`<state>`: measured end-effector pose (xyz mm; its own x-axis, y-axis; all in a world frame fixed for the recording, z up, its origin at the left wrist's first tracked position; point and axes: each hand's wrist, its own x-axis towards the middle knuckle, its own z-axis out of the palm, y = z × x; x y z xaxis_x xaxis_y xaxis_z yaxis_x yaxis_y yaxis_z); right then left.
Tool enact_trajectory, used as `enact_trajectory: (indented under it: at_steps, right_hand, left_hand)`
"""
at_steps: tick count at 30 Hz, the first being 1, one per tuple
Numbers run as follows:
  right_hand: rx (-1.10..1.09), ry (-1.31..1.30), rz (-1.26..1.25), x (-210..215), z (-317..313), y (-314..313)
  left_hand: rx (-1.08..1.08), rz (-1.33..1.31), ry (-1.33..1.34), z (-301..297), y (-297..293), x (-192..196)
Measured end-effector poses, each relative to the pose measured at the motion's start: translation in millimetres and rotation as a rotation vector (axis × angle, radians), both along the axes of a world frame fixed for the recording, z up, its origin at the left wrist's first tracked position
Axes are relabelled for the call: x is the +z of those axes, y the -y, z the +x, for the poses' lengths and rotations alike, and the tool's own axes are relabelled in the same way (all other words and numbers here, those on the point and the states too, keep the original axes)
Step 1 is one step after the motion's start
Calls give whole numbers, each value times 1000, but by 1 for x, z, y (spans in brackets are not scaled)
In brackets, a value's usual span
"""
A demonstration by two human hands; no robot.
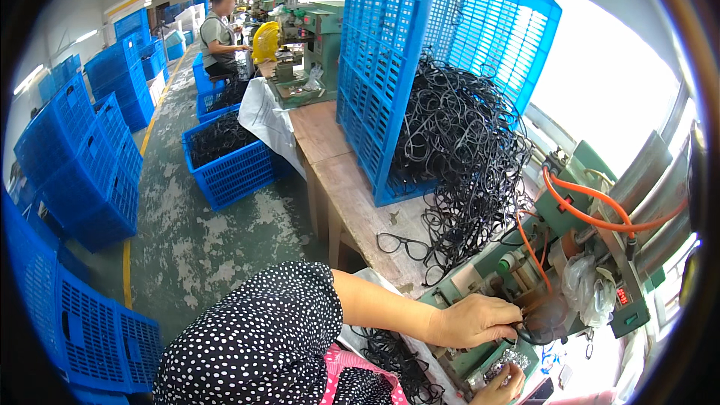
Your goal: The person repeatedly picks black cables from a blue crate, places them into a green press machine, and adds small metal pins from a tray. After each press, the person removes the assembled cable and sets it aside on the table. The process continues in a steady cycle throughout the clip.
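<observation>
My left hand (480,320) reaches over the green machine (592,202) and pinches a black eyeglass frame (534,328) against its working part. My right hand (501,384) sits low at the picture's bottom edge, next to a small heap of shiny metal bits (508,361); its fingers are curled, and what they hold is hidden. A big tangle of black eyeglass frames (461,157) spills from a tipped blue crate (420,60) onto the wooden bench (352,187). One loose frame (403,245) lies on the bench edge.
Orange hoses (592,214) loop over the machine. A blue crate of black frames (232,157) stands on the floor, with stacks of blue crates (82,157) at left. Another person (217,34) sits at a far machine (300,37). More frames (397,360) lie in my lap.
</observation>
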<state>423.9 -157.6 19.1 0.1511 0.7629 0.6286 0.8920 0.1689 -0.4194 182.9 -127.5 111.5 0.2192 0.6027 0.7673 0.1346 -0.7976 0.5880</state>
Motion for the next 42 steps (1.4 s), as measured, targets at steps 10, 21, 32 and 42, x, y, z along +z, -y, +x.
enact_trajectory:
  at_steps: [10, 21, 32, 42]
  right_hand:
    - [13, -372, 39, -42, 19, -7]
    - [81, -308, 42, -46, 26, -7]
    - [76, -287, 47, -17, 4, 4]
    - [149, -560, -6, -52, 24, -6]
  left_hand:
    - [118, 1, -9, -35, 25, -19]
    - [483, -475, -189, -160, -25, -98]
    - [644, 261, -793, -143, -85, -134]
    - [625, 37, -85, -165, -86, -75]
